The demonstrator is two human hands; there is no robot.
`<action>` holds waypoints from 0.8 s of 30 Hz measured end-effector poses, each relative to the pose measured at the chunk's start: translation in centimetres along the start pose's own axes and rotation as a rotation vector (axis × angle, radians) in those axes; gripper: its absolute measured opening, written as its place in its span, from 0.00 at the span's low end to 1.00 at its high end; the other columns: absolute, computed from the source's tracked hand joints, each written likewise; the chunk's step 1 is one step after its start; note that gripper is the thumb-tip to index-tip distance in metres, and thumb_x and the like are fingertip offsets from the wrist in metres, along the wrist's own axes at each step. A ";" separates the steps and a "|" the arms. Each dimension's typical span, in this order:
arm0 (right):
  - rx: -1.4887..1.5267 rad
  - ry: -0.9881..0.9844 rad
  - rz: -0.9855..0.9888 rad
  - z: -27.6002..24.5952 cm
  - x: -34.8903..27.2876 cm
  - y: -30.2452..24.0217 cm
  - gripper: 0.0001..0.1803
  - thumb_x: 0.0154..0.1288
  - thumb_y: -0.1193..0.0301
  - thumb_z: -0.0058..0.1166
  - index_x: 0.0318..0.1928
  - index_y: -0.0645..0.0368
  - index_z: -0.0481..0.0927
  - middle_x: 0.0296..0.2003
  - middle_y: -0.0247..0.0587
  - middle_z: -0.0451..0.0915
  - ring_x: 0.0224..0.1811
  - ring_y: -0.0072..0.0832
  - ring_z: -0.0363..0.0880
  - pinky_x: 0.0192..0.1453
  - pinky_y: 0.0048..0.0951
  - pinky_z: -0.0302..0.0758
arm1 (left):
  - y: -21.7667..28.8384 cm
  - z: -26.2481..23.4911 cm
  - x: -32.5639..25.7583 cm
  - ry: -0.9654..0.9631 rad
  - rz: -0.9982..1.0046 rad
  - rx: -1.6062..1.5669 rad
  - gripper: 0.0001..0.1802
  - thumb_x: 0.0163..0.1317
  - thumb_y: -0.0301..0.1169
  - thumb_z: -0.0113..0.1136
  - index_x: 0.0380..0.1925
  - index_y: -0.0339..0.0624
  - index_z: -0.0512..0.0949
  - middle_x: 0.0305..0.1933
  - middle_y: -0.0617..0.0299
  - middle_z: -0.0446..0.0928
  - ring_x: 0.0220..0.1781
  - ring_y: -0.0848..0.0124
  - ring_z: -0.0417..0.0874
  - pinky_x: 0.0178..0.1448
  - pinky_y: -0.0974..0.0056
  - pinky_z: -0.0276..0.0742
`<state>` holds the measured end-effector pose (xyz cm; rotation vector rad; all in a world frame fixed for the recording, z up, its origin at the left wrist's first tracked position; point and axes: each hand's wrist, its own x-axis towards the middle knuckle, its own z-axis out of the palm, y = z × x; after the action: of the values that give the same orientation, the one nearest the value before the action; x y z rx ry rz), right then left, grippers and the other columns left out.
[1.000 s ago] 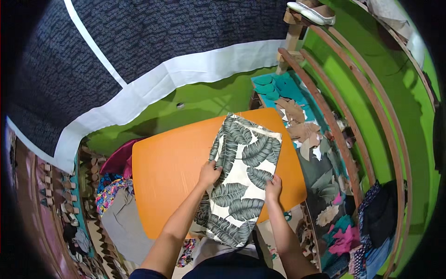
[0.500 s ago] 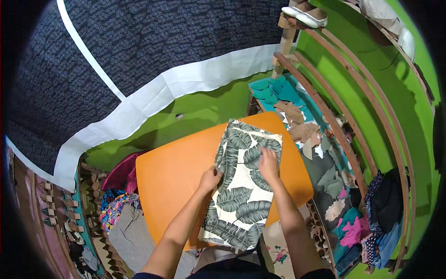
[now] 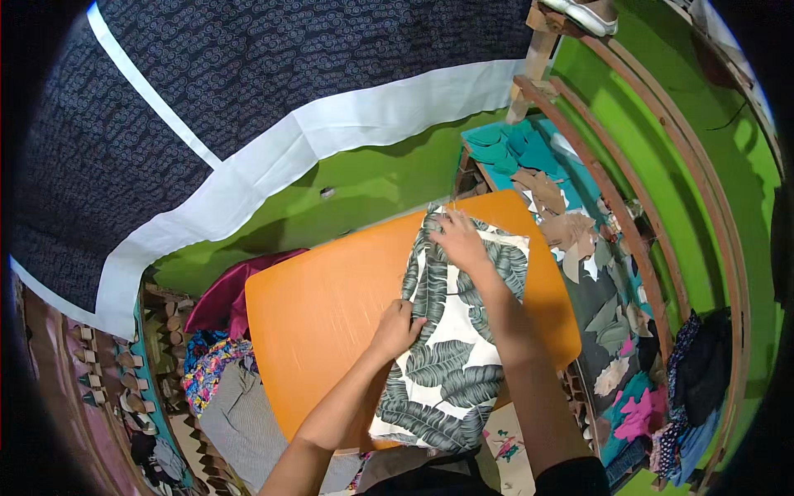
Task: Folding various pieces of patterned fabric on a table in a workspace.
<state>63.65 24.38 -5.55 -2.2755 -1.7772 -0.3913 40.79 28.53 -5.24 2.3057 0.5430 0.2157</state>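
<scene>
A folded piece of white fabric with dark grey-green leaf prints (image 3: 455,364) lies lengthwise over an orange table (image 3: 331,298), its near end at the edge by my body. At its left edge my left hand (image 3: 395,332) is closed on the cloth, fingers curled and thumb lying on top. My right hand (image 3: 459,241) rests near the far end, fingers spread over the print, holding nothing. My right forearm covers part of the fabric's right side.
Teal, brown and grey cut scraps (image 3: 558,215) cover a bench at right, beneath curved wooden rails (image 3: 641,174). Garments (image 3: 699,372) hang at the right. Colourful and grey cloths (image 3: 240,413) lie left of the table. A dark patterned curtain (image 3: 331,58) hangs behind.
My right hand has moved from the fabric's right side to its far end, toward the left, and spread its fingers. My left thumb now lies farther onto the cloth. The view has shifted slightly.
</scene>
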 end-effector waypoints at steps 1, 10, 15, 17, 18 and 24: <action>0.032 0.012 0.009 -0.9 0.6 -0.3 0.08 0.49 0.74 0.48 0.31 0.48 0.75 0.48 0.38 0.70 0.58 0.39 0.61 0.61 0.44 0.56 | 0.7 -0.8 -0.2 -0.089 -0.084 -0.033 0.20 0.57 0.35 0.51 0.41 0.29 0.65 0.43 0.37 0.68 0.44 0.47 0.71 0.48 0.53 0.67; 0.053 0.128 0.121 -0.3 3.1 -3.1 0.10 0.52 0.72 0.44 0.36 0.48 0.75 0.48 0.42 0.70 0.57 0.39 0.61 0.61 0.45 0.56 | -1.7 -1.4 -0.4 0.024 -0.322 -0.309 0.16 0.61 0.37 0.45 0.36 0.31 0.62 0.32 0.33 0.72 0.38 0.43 0.75 0.40 0.53 0.69; 0.043 0.115 0.305 1.6 1.6 -3.9 0.17 0.56 0.70 0.44 0.48 0.48 0.71 0.53 0.45 0.65 0.59 0.41 0.59 0.60 0.50 0.54 | -1.2 -1.8 -0.2 0.108 -0.374 -0.054 0.16 0.57 0.37 0.52 0.36 0.34 0.67 0.30 0.43 0.74 0.33 0.51 0.76 0.36 0.55 0.70; 0.079 0.047 0.405 1.8 0.6 -4.4 0.23 0.60 0.66 0.43 0.57 0.51 0.63 0.57 0.48 0.60 0.61 0.42 0.55 0.61 0.55 0.50 | -2.3 -1.4 -0.2 0.100 -0.361 0.051 0.20 0.56 0.36 0.53 0.43 0.33 0.67 0.39 0.42 0.72 0.42 0.51 0.74 0.42 0.54 0.70; 0.075 0.049 0.406 1.8 -0.2 -4.6 0.23 0.60 0.66 0.43 0.57 0.51 0.63 0.57 0.48 0.60 0.61 0.42 0.55 0.61 0.55 0.50 | -2.7 -1.1 -0.1 0.101 -0.358 0.048 0.20 0.56 0.36 0.53 0.43 0.33 0.67 0.39 0.42 0.72 0.42 0.51 0.74 0.42 0.54 0.70; 0.068 -0.030 0.716 -1.5 -7.6 -6.5 0.24 0.60 0.66 0.42 0.57 0.57 0.62 0.58 0.54 0.58 0.63 0.45 0.51 0.63 0.54 0.45 | -2.5 -0.8 0.2 0.147 -0.256 -0.143 0.29 0.54 0.33 0.53 0.53 0.28 0.59 0.51 0.38 0.64 0.53 0.51 0.67 0.55 0.58 0.64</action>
<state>55.44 18.48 -6.68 -2.6612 -0.8558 -0.1520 39.89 30.70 -6.49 2.0687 0.8616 0.2908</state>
